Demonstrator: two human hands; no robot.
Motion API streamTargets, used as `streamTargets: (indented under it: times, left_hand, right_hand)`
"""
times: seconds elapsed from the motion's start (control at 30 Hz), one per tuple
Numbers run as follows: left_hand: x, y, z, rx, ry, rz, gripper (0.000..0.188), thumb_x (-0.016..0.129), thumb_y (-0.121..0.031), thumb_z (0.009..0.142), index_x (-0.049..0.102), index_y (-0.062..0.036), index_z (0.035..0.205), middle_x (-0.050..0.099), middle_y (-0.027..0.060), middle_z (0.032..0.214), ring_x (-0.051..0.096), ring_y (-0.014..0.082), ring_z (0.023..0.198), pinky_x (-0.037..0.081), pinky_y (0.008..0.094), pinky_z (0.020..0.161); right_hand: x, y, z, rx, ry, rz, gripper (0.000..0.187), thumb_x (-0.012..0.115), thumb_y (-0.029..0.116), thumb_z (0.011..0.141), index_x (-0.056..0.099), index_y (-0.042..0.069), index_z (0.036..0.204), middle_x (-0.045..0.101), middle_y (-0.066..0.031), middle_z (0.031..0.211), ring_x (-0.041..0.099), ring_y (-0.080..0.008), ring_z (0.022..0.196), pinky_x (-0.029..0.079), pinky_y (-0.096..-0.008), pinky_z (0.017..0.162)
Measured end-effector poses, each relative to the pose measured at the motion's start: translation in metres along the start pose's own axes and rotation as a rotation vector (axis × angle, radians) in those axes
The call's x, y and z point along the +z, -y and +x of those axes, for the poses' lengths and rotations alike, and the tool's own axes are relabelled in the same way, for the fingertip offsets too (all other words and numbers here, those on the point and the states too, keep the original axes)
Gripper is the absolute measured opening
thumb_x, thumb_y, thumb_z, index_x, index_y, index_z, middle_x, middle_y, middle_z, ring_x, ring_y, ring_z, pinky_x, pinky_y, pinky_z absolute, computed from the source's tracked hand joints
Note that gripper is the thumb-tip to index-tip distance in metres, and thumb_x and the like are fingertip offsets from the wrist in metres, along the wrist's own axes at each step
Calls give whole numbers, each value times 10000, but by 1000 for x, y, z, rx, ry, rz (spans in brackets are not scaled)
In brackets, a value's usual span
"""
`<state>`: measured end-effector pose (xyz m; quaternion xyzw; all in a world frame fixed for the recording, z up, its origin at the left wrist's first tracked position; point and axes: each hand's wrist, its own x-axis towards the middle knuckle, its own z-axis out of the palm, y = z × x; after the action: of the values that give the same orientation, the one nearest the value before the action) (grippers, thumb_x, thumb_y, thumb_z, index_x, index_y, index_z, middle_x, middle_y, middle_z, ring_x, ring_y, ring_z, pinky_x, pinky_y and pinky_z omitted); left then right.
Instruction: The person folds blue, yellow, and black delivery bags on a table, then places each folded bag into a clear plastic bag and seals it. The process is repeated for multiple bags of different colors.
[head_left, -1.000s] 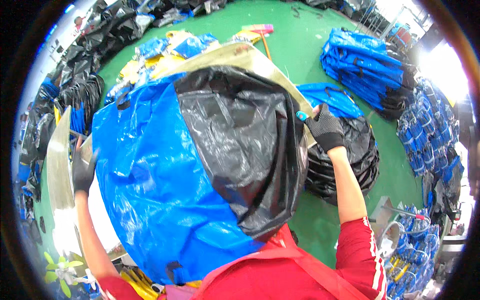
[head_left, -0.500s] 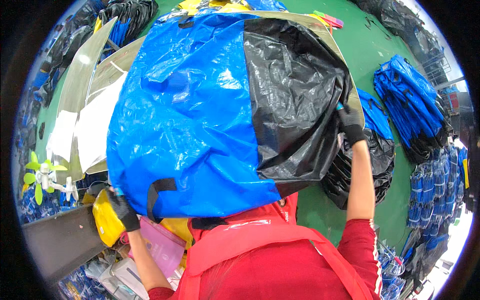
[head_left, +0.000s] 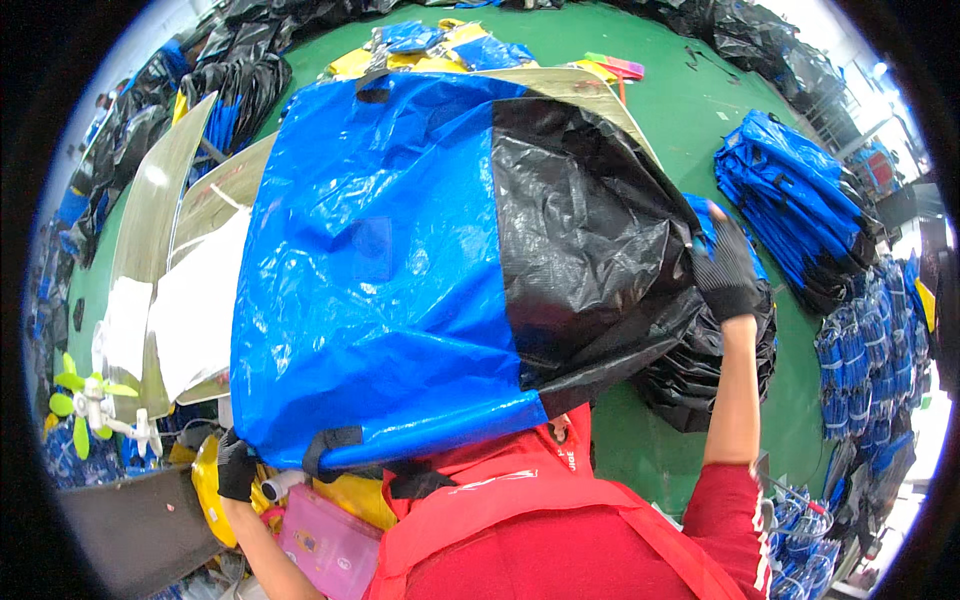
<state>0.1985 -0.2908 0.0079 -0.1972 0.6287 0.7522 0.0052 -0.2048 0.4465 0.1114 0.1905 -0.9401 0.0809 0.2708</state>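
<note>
R hand [head_left: 726,270] shifted outward, 3 o'clock; L hand [head_left: 237,466] at 8, both grips can't be told. Blue-black bag [head_left: 400,270] laid out, creases left.

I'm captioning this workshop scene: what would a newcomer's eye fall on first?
First, the big glossy blue-and-black bag spread across the middle, blue on the left, black on the right. Next, the gloved left hand at its near left corner and the gloved right hand by its right edge. Then the small green-bladed fan at the lower left.
</note>
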Motion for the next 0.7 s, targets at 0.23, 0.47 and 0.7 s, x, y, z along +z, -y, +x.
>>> streamTargets:
  times: [0.23, 0.47, 0.7]
  left_hand:
    - [67, -17, 24, -113, -72, 501, 304, 486, -2, 740, 642, -23, 1000, 668, 74, 892, 613, 237, 782, 501, 338, 717]
    - [198, -103, 67, 656, -625, 1688, 440, 609, -200, 842, 505, 12, 1213, 608, 208, 1100, 595, 347, 1020, 475, 404, 899]
    - [414, -45, 235, 807, 132, 1138, 582, 680, -383, 803, 530, -17, 1230, 539, 224, 1232, 469, 397, 1192, 384, 453, 1006]
  right_hand:
    - [109, 12, 190, 419, 307, 58, 356, 550, 336, 858, 688, 29, 976, 660, -242, 943, 661, -367, 862, 519, -445, 732]
    - [158, 9, 224, 229, 1189, 202, 670, 714, 614, 665, 699, -15, 898, 689, -183, 899, 659, -292, 806, 509, -391, 726]
    - [203, 38, 157, 33, 816, 22, 797, 701, 704, 645, 618, -21, 963, 645, -224, 992, 621, -347, 910, 474, -425, 748]
